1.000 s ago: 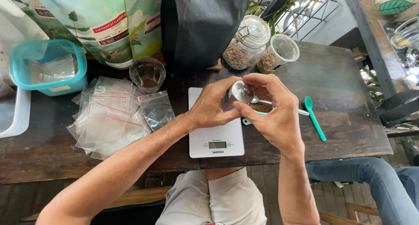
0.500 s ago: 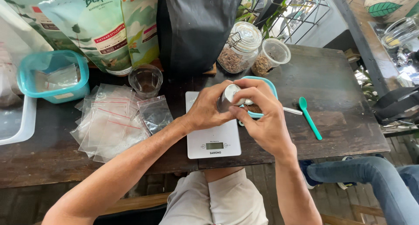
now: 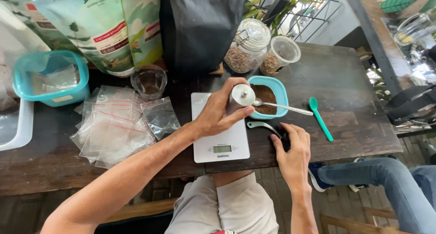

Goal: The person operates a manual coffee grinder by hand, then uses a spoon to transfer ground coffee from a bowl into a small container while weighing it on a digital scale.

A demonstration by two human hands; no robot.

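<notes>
On the dark wooden table [image 3: 345, 93] the teal tub [image 3: 281, 94] already holds ground coffee, while the left hand [image 3: 218, 113] grips the steel grinder [image 3: 239, 99] above the white scale [image 3: 220, 141] — its crank [image 3: 263, 125] lies detached under the right hand [image 3: 293, 147], fingers loosely spread.

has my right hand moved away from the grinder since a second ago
Yes. The right hand has come off the grinder above the scale, dropping toward the near table edge, beside the crank handle.
</notes>
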